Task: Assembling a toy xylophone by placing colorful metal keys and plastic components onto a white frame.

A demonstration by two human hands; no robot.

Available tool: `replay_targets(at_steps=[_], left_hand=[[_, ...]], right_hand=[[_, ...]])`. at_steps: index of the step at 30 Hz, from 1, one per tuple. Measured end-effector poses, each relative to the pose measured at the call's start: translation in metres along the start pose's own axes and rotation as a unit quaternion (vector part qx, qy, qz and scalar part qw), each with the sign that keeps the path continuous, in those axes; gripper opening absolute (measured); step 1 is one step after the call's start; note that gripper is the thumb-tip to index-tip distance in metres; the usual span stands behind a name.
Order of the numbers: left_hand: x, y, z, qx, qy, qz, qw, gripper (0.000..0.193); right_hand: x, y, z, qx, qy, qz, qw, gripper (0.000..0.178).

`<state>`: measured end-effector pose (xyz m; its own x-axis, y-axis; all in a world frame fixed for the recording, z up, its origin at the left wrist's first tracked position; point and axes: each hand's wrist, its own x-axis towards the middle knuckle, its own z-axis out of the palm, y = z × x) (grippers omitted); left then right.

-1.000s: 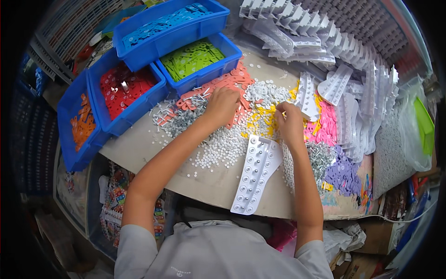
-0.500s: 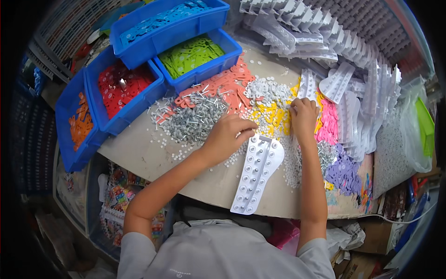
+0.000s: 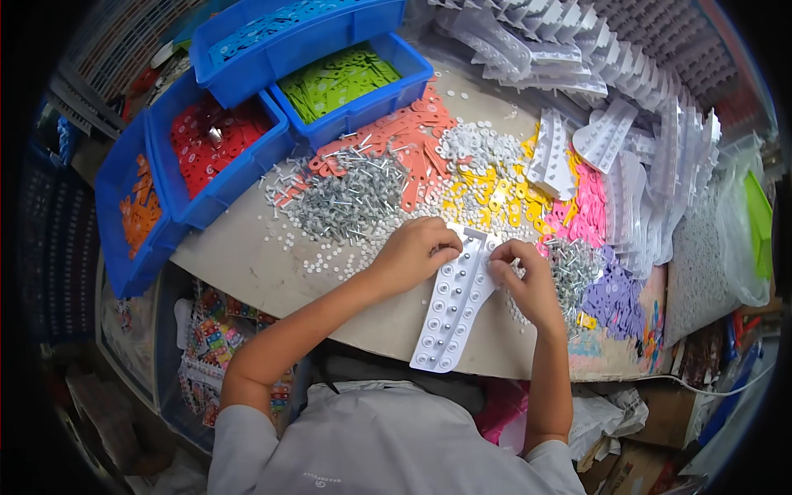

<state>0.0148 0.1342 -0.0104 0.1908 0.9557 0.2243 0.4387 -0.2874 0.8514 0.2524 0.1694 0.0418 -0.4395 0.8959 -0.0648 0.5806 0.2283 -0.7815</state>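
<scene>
In front of me a white plastic tray (image 3: 452,309) lies on the table, wider at its far right side. Two rows of round sockets run along it, with metal pins down its middle groove. My left hand (image 3: 419,254) is closed, its fingertips pinched at the tray's far left edge. At the wider right edge is my right hand (image 3: 528,279), thumb and fingers curled together. What either pinch holds is too small to make out. Beyond the hands lie a heap of metal rivets (image 3: 351,198), small white discs (image 3: 480,148) and yellow flat pieces (image 3: 502,198).
Blue bins (image 3: 239,219) at the left hold orange, red, green and light-blue pieces. Coral (image 3: 425,148), pink (image 3: 590,210) and purple pieces (image 3: 615,301) lie in piles, with more rivets (image 3: 571,268) beside the purple. White trays (image 3: 610,136) stack at the far right, near a clear bag (image 3: 714,239).
My right hand has come back from the yellow pieces to the tray's right edge. My left hand stays by the tray's far left side. A white tray beyond has shifted slightly nearer.
</scene>
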Motion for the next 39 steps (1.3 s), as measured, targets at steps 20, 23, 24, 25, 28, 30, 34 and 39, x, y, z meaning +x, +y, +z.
replay_targets(at_steps=[20, 23, 24, 25, 28, 30, 34, 39], left_hand=[[-0.002, 0.002, 0.003, 0.066, 0.063, 0.057, 0.994, 0.009], [0.016, -0.001, -0.009, 0.066, 0.099, 0.05, 0.992, 0.008], [0.026, -0.003, -0.016, 0.102, 0.138, 0.059, 0.983, 0.008], [0.036, -0.005, -0.022, 0.138, 0.178, 0.069, 0.972, 0.009], [0.067, -0.012, -0.036, 0.167, 0.165, 0.051, 0.971, 0.01], [0.085, -0.024, -0.034, 0.175, 0.173, 0.082, 0.966, 0.011], [0.107, -0.028, -0.021, 0.202, 0.137, 0.037, 0.969, 0.015], [0.115, -0.044, -0.01, 0.249, 0.149, 0.1, 0.952, 0.012]], right_hand=[[-0.014, 0.011, 0.04, -0.138, 0.159, -0.133, 0.968, 0.012], [-0.017, 0.015, 0.05, -0.183, 0.209, -0.166, 0.946, 0.013], [-0.017, 0.014, 0.05, -0.181, 0.21, -0.165, 0.946, 0.013], [-0.017, 0.015, 0.05, -0.18, 0.212, -0.164, 0.946, 0.013], [-0.019, 0.02, 0.051, -0.177, 0.219, -0.169, 0.945, 0.015], [-0.02, 0.022, 0.053, -0.168, 0.225, -0.179, 0.943, 0.015], [-0.018, 0.023, 0.049, -0.08, 0.285, -0.128, 0.947, 0.014], [0.017, 0.026, 0.006, -0.209, 0.266, -0.121, 0.933, 0.012]])
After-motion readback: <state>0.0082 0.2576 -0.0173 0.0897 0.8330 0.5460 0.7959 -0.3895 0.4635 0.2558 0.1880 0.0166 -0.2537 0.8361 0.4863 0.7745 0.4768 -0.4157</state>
